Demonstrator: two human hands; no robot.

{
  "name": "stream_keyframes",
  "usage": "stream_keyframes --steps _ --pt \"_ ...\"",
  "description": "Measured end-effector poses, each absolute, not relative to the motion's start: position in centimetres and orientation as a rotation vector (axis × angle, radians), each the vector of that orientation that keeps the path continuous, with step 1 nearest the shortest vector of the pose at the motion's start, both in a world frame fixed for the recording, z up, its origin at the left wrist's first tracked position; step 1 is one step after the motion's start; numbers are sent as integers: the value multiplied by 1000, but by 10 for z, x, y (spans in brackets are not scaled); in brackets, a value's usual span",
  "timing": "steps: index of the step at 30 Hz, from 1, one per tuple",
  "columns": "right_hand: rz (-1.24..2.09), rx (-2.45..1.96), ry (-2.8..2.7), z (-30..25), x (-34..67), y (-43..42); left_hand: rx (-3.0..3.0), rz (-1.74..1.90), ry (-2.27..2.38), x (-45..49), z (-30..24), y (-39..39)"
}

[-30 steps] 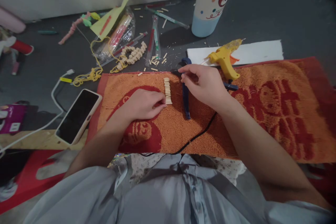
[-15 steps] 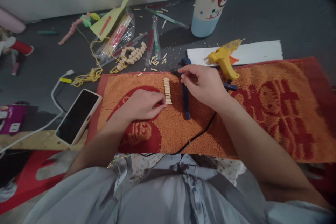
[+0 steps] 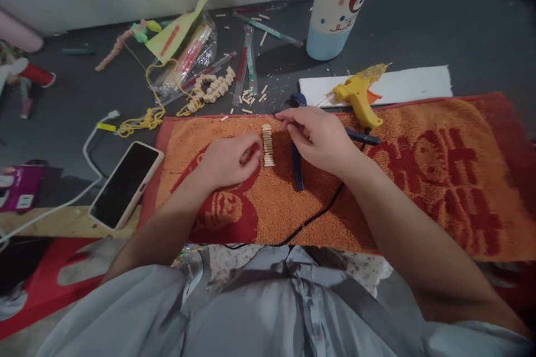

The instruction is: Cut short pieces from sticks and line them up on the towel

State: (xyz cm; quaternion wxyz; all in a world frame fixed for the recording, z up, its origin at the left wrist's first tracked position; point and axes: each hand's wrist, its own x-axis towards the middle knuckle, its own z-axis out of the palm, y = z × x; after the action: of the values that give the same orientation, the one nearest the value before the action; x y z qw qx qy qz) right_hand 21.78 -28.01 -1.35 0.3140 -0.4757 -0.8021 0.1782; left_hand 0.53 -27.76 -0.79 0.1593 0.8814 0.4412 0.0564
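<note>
Short pale wooden sticks lie stacked in a narrow column (image 3: pixel 268 148) on an orange and red towel (image 3: pixel 318 217). My left hand (image 3: pixel 232 160) rests just left of this column, its fingers curled and pinched together near the upper sticks. Whatever its fingertips hold, if anything, is hidden. To the right of the column, my right hand (image 3: pixel 320 136) hovers with thumb and fingers closed in a pinch; I cannot make out anything in it. Beneath that hand lies a blue-handled tool (image 3: pixel 297 170), partly covered, so its kind is unclear.
Behind my right hand, a yellow glue gun (image 3: pixel 359 97) rests by a white board (image 3: pixel 419 82). A tall bottle (image 3: pixel 329 39) stands behind. Loose sticks (image 3: pixel 247 99), a beaded stick chain (image 3: pixel 218 86) and yellow yarn (image 3: pixel 144 122) lie at back left. A phone (image 3: pixel 125 184) overlaps the towel's left edge.
My left hand has shifted slightly up along the stick column, fingers more curled. My right hand has moved a little left and down, closer to the column.
</note>
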Motion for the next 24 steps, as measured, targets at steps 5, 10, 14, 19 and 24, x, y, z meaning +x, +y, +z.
stream_keyframes --steps 5,10,14,19,24 --pt "407 -1157 -2252 -18 215 -281 2464 269 1422 5 -13 -273" --pt "382 -1148 -2326 -22 211 -281 2516 209 1408 4 -17 -272" --pt "369 -1181 -2359 -22 209 -282 2525 160 1429 4 -18 -273" --pt "368 -1200 -2382 -23 209 -282 2535 131 1417 5 -19 -272" --pt "357 -1205 -2369 -24 209 -282 2537 144 1403 5 -19 -272"
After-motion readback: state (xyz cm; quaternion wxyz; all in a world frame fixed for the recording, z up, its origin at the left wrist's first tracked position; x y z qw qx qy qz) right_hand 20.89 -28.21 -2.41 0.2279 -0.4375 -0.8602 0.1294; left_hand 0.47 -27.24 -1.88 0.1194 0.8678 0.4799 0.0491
